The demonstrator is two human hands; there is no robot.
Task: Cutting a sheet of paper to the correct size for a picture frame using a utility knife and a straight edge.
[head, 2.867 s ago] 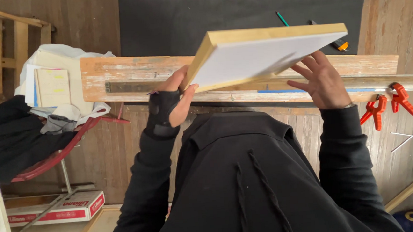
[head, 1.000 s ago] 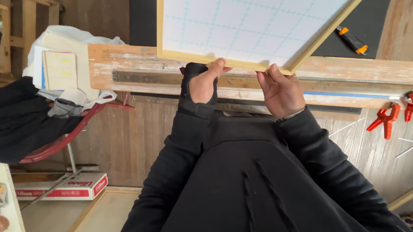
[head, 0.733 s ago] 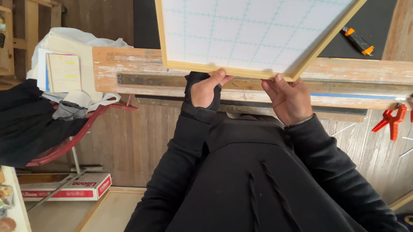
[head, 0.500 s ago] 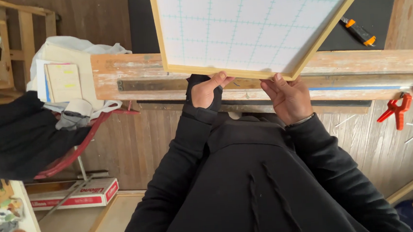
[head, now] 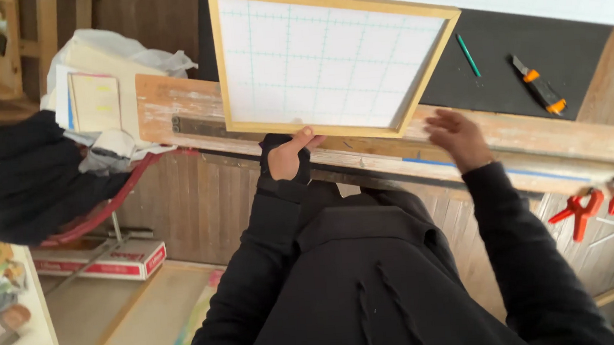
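With our left hand (head: 286, 157) pinching the near edge of the wooden-framed white gridded panel (head: 321, 60) over the black-topped table (head: 502, 72), our right hand (head: 455, 132) hovers spread beside it, so setting it down seems to need steady lowering.

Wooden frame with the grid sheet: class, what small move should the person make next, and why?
Probably bring the right hand back onto the wooden frame. Only the left hand grips its near edge, the right hand hovers open beside the corner, and the frame juts out over the black mat.
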